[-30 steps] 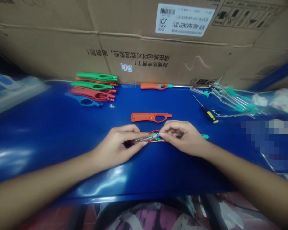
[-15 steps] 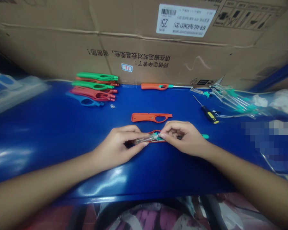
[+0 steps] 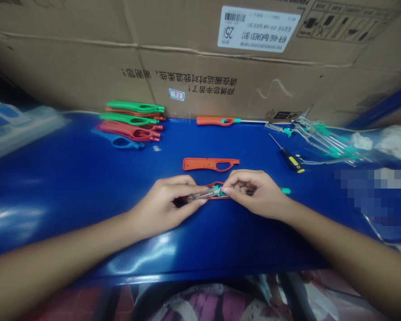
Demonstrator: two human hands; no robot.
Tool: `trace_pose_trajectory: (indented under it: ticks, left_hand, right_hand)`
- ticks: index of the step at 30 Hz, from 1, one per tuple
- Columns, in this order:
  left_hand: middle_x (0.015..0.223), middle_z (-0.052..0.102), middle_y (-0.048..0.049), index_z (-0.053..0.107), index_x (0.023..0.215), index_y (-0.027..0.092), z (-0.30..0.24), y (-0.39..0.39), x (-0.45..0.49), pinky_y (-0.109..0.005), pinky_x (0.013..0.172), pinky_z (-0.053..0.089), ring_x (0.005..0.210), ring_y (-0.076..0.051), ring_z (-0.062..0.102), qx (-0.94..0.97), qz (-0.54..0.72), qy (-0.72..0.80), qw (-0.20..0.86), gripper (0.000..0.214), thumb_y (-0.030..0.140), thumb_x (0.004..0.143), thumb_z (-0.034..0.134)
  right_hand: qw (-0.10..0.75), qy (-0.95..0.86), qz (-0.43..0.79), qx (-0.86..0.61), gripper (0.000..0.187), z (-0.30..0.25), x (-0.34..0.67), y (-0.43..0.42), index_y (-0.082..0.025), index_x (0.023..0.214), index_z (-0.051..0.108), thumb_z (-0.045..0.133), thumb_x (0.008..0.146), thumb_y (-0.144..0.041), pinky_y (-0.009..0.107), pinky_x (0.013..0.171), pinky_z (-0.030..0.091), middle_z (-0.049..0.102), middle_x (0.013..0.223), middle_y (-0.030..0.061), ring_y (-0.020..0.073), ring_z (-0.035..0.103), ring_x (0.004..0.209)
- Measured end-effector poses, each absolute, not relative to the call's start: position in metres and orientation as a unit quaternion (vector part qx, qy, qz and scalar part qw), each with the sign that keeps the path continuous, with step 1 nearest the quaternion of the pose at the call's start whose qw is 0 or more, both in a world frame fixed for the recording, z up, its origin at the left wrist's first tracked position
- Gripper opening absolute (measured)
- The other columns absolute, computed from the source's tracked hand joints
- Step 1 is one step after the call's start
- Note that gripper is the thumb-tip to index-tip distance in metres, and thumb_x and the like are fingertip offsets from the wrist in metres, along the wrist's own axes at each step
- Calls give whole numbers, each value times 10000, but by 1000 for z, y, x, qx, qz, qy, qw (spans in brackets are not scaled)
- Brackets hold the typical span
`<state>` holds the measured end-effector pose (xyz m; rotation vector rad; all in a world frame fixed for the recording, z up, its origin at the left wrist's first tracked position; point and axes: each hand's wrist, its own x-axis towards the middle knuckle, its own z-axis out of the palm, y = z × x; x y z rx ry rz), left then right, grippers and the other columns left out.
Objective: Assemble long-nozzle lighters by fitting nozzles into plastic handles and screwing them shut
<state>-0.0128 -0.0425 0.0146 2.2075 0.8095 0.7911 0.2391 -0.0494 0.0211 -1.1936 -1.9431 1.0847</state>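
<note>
Stretching across the view, the glossy blue tabletop [image 3: 87,191] is ending at a near edge just in front of the person's lap, while a large cardboard box [image 3: 87,67] is standing along its far side like a wall. Blue surface is showing between the wrists and the near edge, and to the left of the left hand [image 3: 169,200]. Behind the hands, an orange half shell of a lighter [image 3: 197,164] is lying close by; farther back, an assembled orange lighter [image 3: 207,121] is resting near the box. A black-and-yellow screwdriver [image 3: 291,160] is lying beyond the right hand [image 3: 254,191], and stacked lighter shells [image 3: 120,118] are sitting at the far left, beside a few small screws [image 3: 157,148].

Both forearms are slanting inward from the lower corners, bringing the hands close together but apart. The left hand is pinching a clear fuel tank [image 3: 198,194] between thumb and fingers. The right thumb and forefinger are meeting at the tank's teal end piece [image 3: 216,191] — what they are gripping is too small to tell.

The tank is lying slightly tilted, its right end higher, over a red half shell [image 3: 215,183] that the hands are partly covering. A teal tip [image 3: 285,191] is poking out past the right hand.
</note>
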Motion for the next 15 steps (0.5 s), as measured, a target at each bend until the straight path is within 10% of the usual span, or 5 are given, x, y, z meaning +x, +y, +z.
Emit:
trace_pose_trajectory:
  ticks: [15]
  left_hand:
    - [902,693,-36,741,1186,166,15,-44,-11,-207,655,507,731,-99,652,839,312,312,318,272,191,927,662]
  right_hand:
    - [297,-725,423,-456,207,23,240,-48,-136,851,709,645,895,-328,217,463,347,581,686,7,70,436,524]
